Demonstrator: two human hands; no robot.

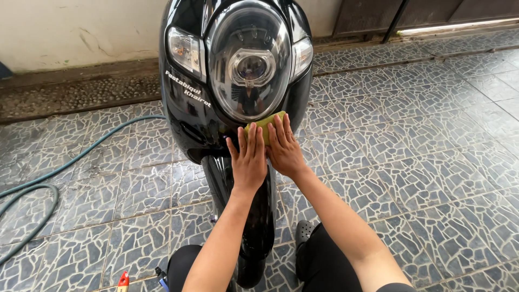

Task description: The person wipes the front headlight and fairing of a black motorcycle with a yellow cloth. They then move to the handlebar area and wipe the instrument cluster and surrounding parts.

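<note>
Head view: both hands flat side by side at frame centre, pressing a small yellow-green folded cloth against the glossy black front panel of a scooter, just under the big round clear headlamp lens

Left hand and right hand: fingers extended, palms down on the cloth, no closed grasp, only pressure pinning it to the panel; thumbs touching or nearly so. Only the cloth's top edge shows above the fingertips, rest hidden under them

Step in hand, by my read: wiping the nose panel below the lamp. Next move likely needs an even push across the curved surface, keeping the cloth trapped under both palms so it doesn't slide out

Lower frame: black front mudguard between the knees. Left of frame: teal garden hose looped on grey mosaic floor tiles. Bottom left: small red-tipped object, can't identify
</note>
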